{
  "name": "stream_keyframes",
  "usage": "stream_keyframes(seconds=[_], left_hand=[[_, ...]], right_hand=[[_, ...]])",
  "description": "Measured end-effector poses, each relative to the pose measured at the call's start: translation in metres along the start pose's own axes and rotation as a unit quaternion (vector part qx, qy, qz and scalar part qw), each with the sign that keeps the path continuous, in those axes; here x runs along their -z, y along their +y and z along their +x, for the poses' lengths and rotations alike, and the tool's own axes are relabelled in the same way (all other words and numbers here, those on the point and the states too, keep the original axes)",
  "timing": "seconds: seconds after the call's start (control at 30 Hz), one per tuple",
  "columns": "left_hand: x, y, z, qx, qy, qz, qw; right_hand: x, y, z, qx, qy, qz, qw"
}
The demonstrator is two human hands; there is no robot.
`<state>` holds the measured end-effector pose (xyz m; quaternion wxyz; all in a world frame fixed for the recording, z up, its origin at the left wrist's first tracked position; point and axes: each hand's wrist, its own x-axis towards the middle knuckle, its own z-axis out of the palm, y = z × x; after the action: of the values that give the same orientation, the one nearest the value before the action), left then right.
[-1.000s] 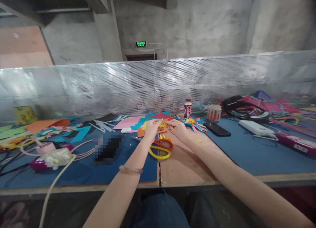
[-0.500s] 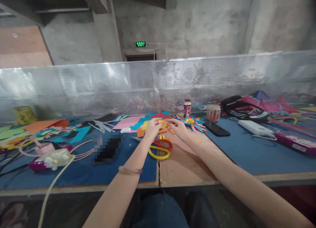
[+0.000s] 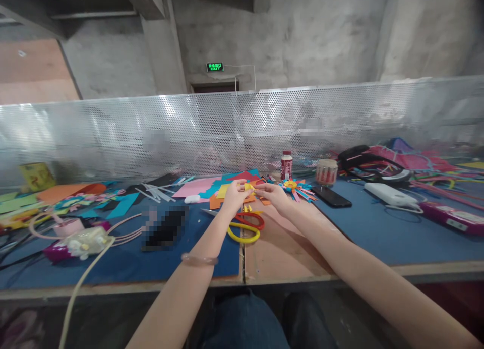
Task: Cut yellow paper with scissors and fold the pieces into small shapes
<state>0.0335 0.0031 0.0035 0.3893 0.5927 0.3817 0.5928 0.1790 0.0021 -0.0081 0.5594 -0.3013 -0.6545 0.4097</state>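
My left hand (image 3: 237, 195) and my right hand (image 3: 273, 195) meet over the middle of the table, fingers pinched. Between their fingertips is a small piece of yellow paper (image 3: 251, 186), partly covered by the fingers; its exact shape is too small to tell. Scissors with red and yellow handles (image 3: 244, 234) lie below my hands, blades pointing left under my left wrist. Small yellow paper pieces (image 3: 247, 209) rest just beyond the handles. To the right of my right hand sits a paper flower (image 3: 295, 188) with blue, orange and pink petals and a yellow centre.
Coloured paper sheets (image 3: 196, 186) and white strips (image 3: 156, 191) lie behind my hands. A red bottle (image 3: 286, 166), a jar (image 3: 326, 172) and a black phone (image 3: 331, 196) stand or lie to the right. Leftward are a power strip with plugs (image 3: 81, 244) and cables. A perforated metal panel (image 3: 181, 132) borders the back.
My right hand has shifted slightly left and down, closer to my left hand. The yellow piece now shows between the fingertips. A small yellow scrap right of the scissors is no longer visible.
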Motion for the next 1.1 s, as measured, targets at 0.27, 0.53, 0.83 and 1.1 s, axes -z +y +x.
stream_keyframes(seconds=[0.27, 0.53, 0.83, 1.1], left_hand=[[0.0, -0.001, 0.001, -0.005, 0.004, 0.016, 1.0], [0.001, -0.004, 0.003, 0.011, -0.022, -0.004, 1.0], [0.0, -0.001, 0.001, 0.019, -0.018, -0.01, 1.0], [0.002, 0.0, 0.0, 0.023, -0.025, -0.004, 0.999]], right_hand=[[0.006, 0.002, 0.0, -0.05, 0.007, 0.018, 0.999], [0.013, 0.007, 0.004, -0.057, -0.023, -0.006, 0.998], [0.014, 0.005, 0.004, -0.048, 0.006, -0.063, 0.997], [0.01, -0.002, 0.001, -0.056, 0.014, -0.07, 0.996]])
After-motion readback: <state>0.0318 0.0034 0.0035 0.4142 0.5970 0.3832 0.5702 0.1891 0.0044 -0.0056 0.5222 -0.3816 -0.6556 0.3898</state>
